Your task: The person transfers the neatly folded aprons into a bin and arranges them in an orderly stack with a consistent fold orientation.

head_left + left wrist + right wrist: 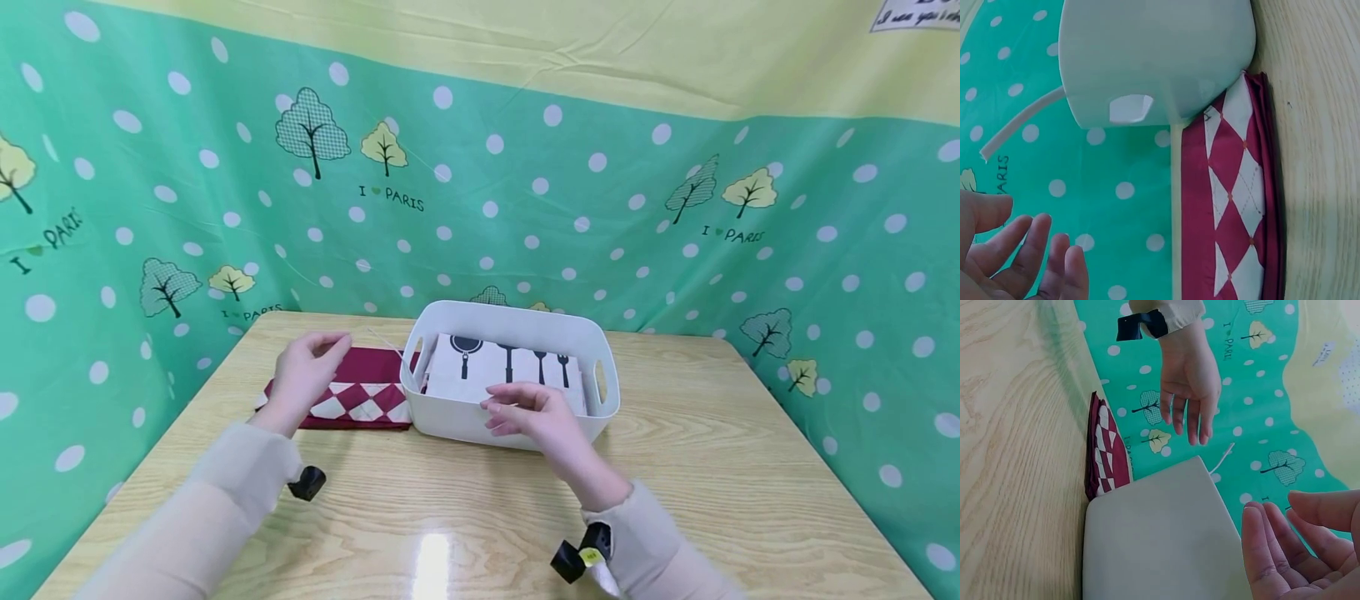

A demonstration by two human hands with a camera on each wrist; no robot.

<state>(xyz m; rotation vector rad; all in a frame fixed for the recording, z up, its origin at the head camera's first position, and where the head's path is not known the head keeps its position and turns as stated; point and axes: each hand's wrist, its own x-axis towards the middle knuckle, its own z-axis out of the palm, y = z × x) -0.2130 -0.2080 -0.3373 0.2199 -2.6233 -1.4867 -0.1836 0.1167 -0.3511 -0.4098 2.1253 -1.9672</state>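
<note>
A white plastic basket point(461, 419) holds a folded white cloth point(457, 384) printed with dark pans and cutlery. From its left end a thin white strap point(1022, 125) pokes out into the air. Against that end lies a folded maroon cloth point(377, 363) with a maroon-and-white diamond band point(1232, 200). My left hand point(306, 375) hovers above the maroon cloth, fingers loosely bent and nothing in them. Over the basket's front rim is my right hand point(542, 418), its fingers relaxed and holding nothing; in the right wrist view it point(1300, 553) appears apart from the basket.
The wooden table point(705, 467) extends in front of the basket and to its right. A green dotted curtain point(487, 208) with printed trees hangs behind the table and along its sides. Each sleeve carries a black wrist device point(307, 482).
</note>
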